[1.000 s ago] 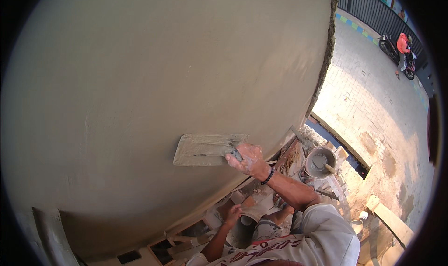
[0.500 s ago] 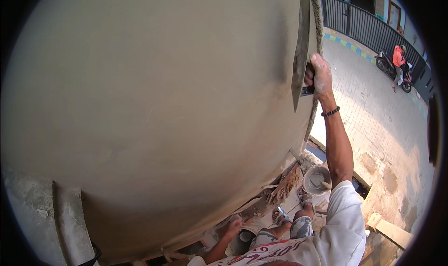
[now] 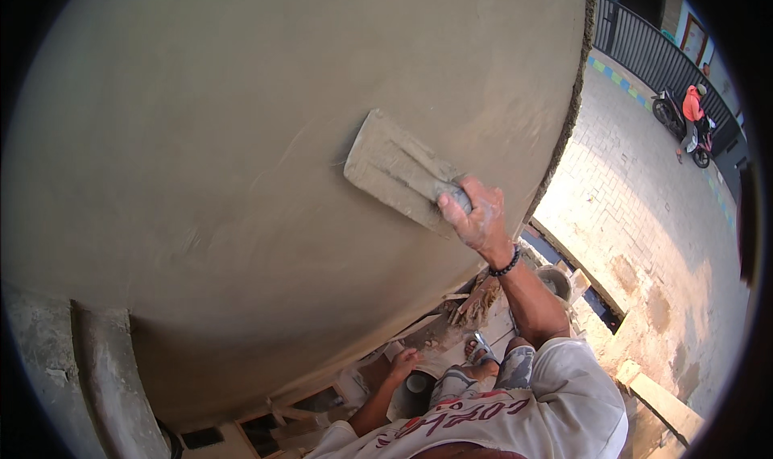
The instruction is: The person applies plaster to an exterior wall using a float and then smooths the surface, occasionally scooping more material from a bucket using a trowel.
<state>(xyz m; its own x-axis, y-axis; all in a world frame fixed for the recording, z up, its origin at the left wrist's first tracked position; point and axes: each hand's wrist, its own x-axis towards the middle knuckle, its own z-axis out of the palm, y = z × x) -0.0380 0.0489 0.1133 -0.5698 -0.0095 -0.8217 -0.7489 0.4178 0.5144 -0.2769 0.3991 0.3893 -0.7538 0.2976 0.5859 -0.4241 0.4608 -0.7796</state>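
Note:
My right hand [image 3: 477,213] is closed around the handle of a plastering trowel [image 3: 394,169]. The trowel's grey, mortar-coated blade lies flat or nearly flat against the smooth wet plaster wall [image 3: 241,137], tilted up to the left. Faint scratches and streaks mark the plaster left of the blade. Low down by my body, my left hand [image 3: 403,365] hangs near the wall's foot with loosely bent fingers and nothing seen in it. Beside it stands a bucket [image 3: 416,385], partly hidden by my clothes.
A rough plaster edge [image 3: 576,97] ends the wall on the right. Below are rubble and boards [image 3: 475,302] and a grey bucket [image 3: 554,280], partly behind my arm. A concrete ledge [image 3: 109,370] juts out lower left. Across the paved street [image 3: 628,177], a person [image 3: 692,105] is at a motorbike.
My right hand has brought the trowel left and down from the wall's right edge. Its blade, seen edge-on before, now faces the plaster. My left hand has risen slightly.

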